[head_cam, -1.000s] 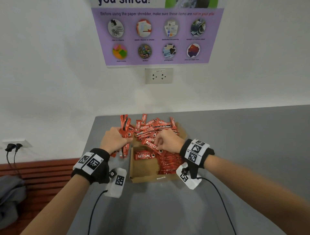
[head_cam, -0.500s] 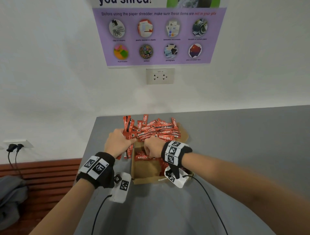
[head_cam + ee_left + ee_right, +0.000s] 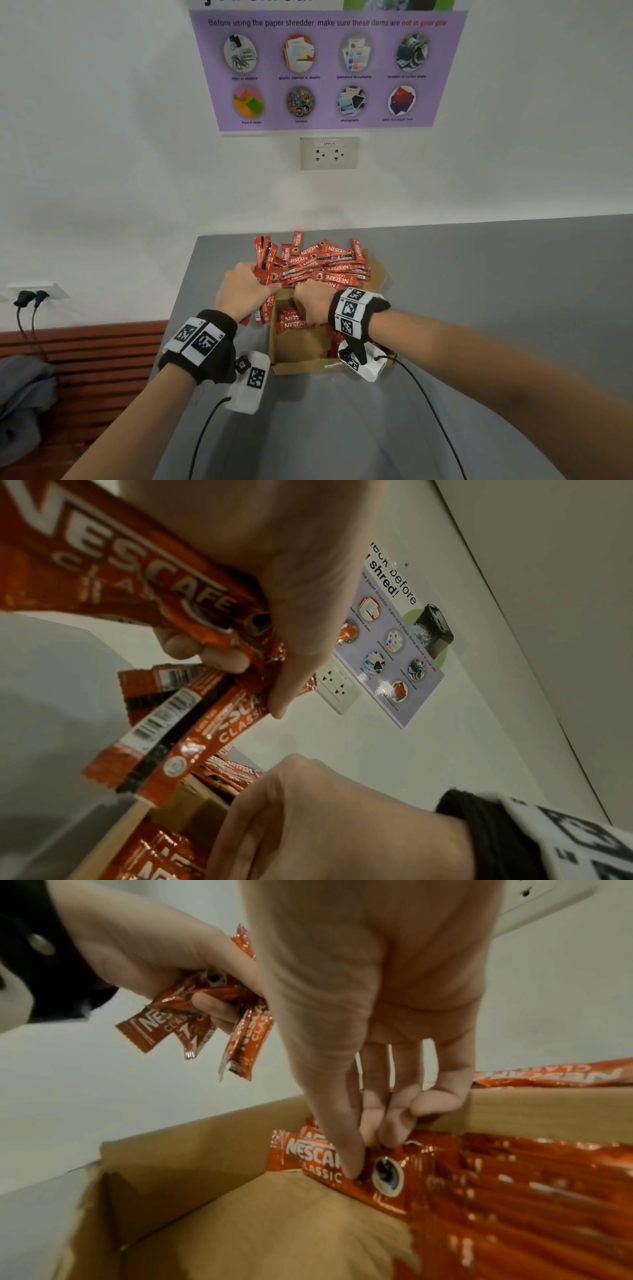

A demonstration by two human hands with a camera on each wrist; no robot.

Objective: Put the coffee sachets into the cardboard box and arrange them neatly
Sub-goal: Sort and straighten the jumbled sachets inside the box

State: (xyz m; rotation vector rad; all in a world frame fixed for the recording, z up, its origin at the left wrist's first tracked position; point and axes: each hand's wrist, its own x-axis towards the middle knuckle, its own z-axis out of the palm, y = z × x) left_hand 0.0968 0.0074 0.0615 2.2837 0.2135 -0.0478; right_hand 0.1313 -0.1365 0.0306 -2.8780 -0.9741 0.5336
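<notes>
An open cardboard box sits on the grey table, with red Nescafe sachets lined up along its right side. A loose pile of sachets lies on the box's far flap. My left hand hovers at the box's far left corner and grips a bundle of several sachets. My right hand reaches down inside the box near the far wall. Its thumb and fingers pinch one sachet lying on top of the row. The left part of the box floor is bare.
The table's left edge runs close beside my left hand; a slatted wooden bench with grey cloth lies below it. A wall socket and purple poster hang behind. Cables trail from both wrists toward me.
My right hand has moved left from the pile and down into the box with a sachet. My left hand has stayed in place with its bundle.
</notes>
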